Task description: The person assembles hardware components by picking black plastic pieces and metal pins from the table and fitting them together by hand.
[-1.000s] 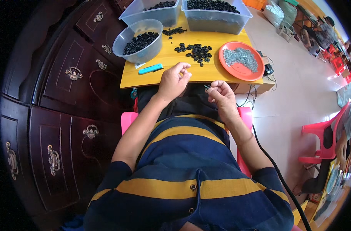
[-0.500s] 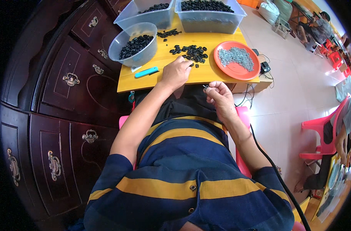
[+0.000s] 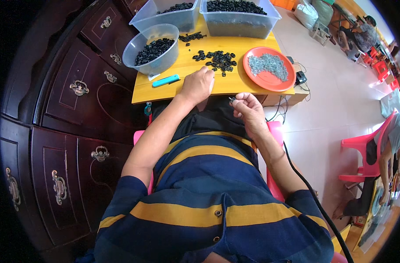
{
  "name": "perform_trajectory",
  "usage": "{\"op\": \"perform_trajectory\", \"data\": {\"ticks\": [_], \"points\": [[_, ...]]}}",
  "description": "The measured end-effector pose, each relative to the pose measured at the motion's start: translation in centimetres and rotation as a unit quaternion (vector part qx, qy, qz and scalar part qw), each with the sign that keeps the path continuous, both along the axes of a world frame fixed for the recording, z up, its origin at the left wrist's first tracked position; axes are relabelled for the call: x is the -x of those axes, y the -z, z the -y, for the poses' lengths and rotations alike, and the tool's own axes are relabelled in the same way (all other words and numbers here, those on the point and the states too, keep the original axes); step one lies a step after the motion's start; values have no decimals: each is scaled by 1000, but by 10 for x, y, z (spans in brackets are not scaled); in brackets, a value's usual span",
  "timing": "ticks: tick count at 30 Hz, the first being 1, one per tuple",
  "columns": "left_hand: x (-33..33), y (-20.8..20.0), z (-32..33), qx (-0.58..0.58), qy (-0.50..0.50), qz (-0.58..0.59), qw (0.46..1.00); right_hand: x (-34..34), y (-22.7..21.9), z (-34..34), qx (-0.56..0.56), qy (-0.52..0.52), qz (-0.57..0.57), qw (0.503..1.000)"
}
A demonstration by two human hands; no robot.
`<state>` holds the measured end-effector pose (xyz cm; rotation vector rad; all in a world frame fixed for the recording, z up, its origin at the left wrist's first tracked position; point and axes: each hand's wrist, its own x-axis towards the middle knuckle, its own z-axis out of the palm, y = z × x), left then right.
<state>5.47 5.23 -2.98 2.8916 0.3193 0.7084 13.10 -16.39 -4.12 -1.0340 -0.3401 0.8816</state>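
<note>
My left hand [image 3: 199, 85] rests over the yellow table's near part, fingers curled together just in front of a loose pile of small black oval rings [image 3: 222, 60]. Whatever its fingertips pinch, if anything, is hidden. Beyond the table's front edge, over my lap, my right hand [image 3: 249, 107] is closed in a pinch. From its thumb and fingertips a small silvery metal piece [image 3: 232, 100] sticks out, with something dark beside it. An orange-red plate [image 3: 289, 84] heaped with thin silvery metal pieces [image 3: 268, 65] stands to the right of the pile.
A clear round tub [image 3: 167, 65] and two clear bins [image 3: 239, 27] hold more black pieces. A turquoise-handled tool [image 3: 166, 80] lies left of my hand. Dark drawers [image 3: 55, 96] border the left. Right are cables [image 3: 282, 107], a pink chair [image 3: 362, 153] and other people working.
My left hand has drawn slightly back from the black pile toward me. My right hand keeps its pinch and has shifted only a little.
</note>
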Motion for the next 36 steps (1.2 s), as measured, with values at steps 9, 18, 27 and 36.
{"op": "perform_trajectory", "data": {"ticks": [9, 18, 27, 36], "points": [[31, -15, 49, 589, 28, 75, 804, -4, 4, 3, -17, 10, -36, 999], [50, -17, 68, 658, 88, 56, 746, -3, 2, 2, -16, 1, -26, 1000], [60, -8, 66, 644, 128, 84, 750, -2, 2, 2, -14, -7, -3, 1000], [58, -1, 68, 552, 111, 107, 819, 3, -1, 3, -1, -31, 29, 999]]}}
